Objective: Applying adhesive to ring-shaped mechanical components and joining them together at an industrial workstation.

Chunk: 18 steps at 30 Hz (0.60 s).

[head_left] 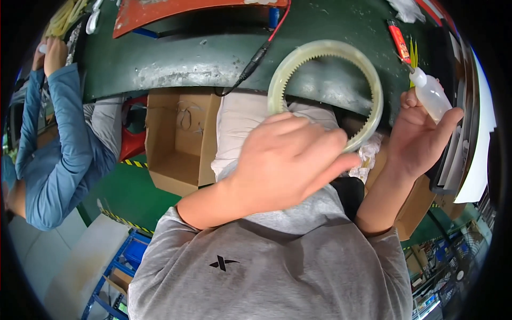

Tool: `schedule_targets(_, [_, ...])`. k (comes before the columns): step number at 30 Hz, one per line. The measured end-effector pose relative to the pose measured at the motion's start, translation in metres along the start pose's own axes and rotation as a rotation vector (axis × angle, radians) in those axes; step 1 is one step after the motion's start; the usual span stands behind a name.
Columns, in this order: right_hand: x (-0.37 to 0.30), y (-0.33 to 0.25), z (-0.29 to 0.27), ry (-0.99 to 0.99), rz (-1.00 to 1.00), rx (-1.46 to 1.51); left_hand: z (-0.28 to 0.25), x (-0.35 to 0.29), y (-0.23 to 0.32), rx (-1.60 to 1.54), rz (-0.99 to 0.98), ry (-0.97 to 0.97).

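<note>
My left hand point(293, 157) reaches across in front of my body, its fingers closed on the lower part of a pale, yellowish plastic ring gear point(375, 90). Teeth line the inside of the ring. It is held up over the front edge of the bench, and the gripped part is hidden behind my hand. On the right, my right hand point(418, 136) is turned palm up, with the fingers curled round a translucent white squeeze bottle point(433, 96). The bottle tilts, its narrow metal tip pointing up and to the left, away from the ring.
Behind the ring lies a dark green bench point(213, 53) with a red stand point(186, 13) and a black-and-red cable point(253, 64). A red lighter-shaped item point(399, 41) and yellow tweezers point(413, 56) lie near the bottle. Below stands a cardboard box point(173, 144). A blue-sleeved co-worker point(64, 138) works at left.
</note>
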State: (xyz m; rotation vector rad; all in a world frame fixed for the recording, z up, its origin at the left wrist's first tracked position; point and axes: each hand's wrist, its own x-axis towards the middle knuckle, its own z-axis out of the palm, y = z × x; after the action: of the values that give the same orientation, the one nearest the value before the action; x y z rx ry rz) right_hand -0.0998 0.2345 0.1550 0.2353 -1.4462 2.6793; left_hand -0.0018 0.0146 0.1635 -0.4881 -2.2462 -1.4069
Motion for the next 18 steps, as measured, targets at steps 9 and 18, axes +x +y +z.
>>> schedule_targets(9, [-0.014, 0.017, 0.015, 0.094, -0.049, -0.468, 0.029, -0.010, -0.006, 0.485, -0.017, -0.296])
schedule_targets(18, [-0.013, 0.021, 0.019, 0.039, -0.057, -0.600, 0.032, -0.010, -0.007, 0.504, -0.027, -0.317])
